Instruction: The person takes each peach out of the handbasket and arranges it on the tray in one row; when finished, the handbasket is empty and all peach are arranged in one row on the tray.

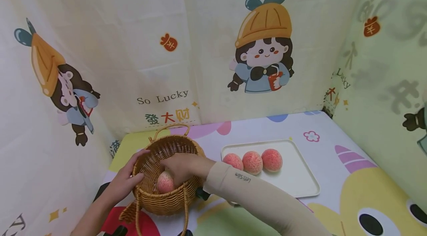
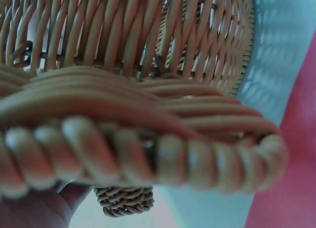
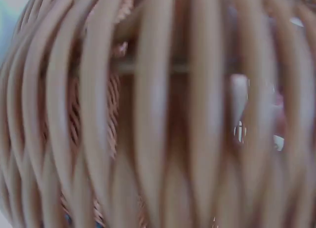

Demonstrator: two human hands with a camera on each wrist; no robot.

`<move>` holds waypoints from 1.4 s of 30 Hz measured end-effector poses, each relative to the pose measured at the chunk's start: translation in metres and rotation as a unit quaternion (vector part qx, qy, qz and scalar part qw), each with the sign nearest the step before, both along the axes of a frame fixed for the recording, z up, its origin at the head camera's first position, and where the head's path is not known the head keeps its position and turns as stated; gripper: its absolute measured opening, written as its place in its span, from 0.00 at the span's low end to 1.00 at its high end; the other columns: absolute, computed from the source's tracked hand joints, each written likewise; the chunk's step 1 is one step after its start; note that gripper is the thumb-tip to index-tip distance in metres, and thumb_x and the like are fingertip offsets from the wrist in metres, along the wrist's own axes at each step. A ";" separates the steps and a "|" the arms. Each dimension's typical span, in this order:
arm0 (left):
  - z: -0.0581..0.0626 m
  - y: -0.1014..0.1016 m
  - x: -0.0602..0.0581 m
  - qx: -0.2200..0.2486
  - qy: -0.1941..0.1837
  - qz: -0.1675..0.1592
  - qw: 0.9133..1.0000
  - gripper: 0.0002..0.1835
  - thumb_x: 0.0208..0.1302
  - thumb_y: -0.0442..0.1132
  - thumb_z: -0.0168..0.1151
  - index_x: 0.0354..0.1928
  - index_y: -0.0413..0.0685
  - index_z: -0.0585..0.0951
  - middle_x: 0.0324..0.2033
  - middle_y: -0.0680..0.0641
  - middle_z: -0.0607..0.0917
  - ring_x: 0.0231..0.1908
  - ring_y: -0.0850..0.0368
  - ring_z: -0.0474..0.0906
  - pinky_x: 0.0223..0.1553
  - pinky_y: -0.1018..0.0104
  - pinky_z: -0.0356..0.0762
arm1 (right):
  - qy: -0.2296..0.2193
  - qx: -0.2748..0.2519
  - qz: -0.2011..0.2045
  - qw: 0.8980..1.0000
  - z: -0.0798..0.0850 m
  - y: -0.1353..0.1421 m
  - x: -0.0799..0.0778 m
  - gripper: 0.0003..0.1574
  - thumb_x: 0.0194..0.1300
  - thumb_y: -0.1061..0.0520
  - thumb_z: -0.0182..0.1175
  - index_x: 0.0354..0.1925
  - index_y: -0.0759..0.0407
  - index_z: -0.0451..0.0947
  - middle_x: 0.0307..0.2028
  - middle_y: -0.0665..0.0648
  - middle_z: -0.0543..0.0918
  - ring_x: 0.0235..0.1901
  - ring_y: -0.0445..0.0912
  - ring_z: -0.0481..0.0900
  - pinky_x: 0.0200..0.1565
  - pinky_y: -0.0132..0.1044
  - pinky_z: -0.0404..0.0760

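Note:
A brown wicker basket (image 1: 160,202) stands at the left of the table, its opening toward me. My left hand (image 1: 125,182) holds the left rim, thumb over the edge; the left wrist view shows part of this hand (image 2: 37,208) beside the twisted wicker, up close. Inside the basket, my right hand (image 1: 181,167) reaches down and grips a pink, speckled peach (image 1: 165,182). Some of its fingertips are hidden. Blurred basket wall (image 3: 153,109) fills the right wrist view, hiding that hand.
To the right, a white rectangular tray (image 1: 300,180) carries three peaches (image 1: 252,162) in a row; my right sleeve (image 1: 253,191) crosses in front of it. Handles (image 1: 185,206) stick out from the basket. Printed cloth walls (image 1: 207,43) enclose the table's back and sides.

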State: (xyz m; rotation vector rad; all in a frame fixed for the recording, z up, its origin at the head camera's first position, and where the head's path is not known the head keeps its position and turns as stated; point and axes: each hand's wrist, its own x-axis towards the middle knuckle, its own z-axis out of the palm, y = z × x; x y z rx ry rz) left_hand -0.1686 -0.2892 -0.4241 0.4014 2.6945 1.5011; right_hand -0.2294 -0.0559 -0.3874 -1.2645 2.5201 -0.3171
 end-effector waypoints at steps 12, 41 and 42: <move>0.000 0.000 -0.001 -0.028 0.009 -0.002 1.000 0.38 0.65 0.31 0.55 0.76 0.56 0.58 0.75 0.36 0.56 0.69 0.27 0.57 0.48 0.36 0.79 | -0.319 -0.403 -0.006 0.858 0.012 0.038 -0.008 0.48 0.48 0.69 0.77 0.63 0.55 0.65 0.56 0.50 0.74 0.49 0.42 0.83 0.50 0.37 0.82; 0.000 -0.003 -0.003 -0.013 0.002 0.002 1.000 0.39 0.63 0.27 0.53 0.76 0.56 0.58 0.75 0.36 0.54 0.62 0.22 0.66 0.38 0.44 0.84 | -0.233 -0.527 -0.134 0.806 -0.018 0.304 0.001 0.39 0.65 0.65 0.61 0.72 0.60 0.63 0.61 0.55 0.77 0.57 0.48 0.78 0.56 0.42 0.79; 0.000 -0.003 -0.003 -0.014 0.001 0.002 1.000 0.39 0.63 0.28 0.53 0.76 0.56 0.58 0.76 0.36 0.54 0.63 0.22 0.65 0.39 0.43 0.84 | -0.209 -0.518 -0.158 0.814 -0.020 0.317 0.001 0.39 0.64 0.66 0.62 0.71 0.61 0.63 0.60 0.54 0.78 0.55 0.47 0.79 0.53 0.41 0.81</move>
